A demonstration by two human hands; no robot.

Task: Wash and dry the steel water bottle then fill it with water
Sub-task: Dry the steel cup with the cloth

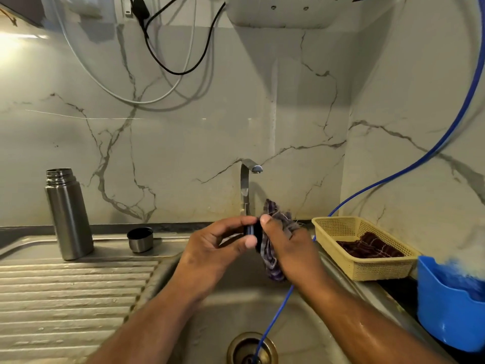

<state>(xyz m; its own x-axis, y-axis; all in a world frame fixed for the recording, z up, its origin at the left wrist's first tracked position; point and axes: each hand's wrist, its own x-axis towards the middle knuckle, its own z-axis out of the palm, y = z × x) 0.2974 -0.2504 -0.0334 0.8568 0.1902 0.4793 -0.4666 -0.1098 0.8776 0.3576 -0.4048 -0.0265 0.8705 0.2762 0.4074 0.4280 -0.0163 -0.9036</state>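
head view: left hand [217,243] tight on black cap [250,230], right hand [288,248] tight round cloth [273,266], over sink [231,308]

Bare L forearm [147,319], R forearm [367,324] – wet sheen

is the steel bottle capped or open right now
Open. The steel bottle stands upright on the drainboard, neck threads bare, no cap on it.

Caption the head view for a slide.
Over the sink, left hand holds a black cap, right hand holds a cloth against it; bottle stands open.
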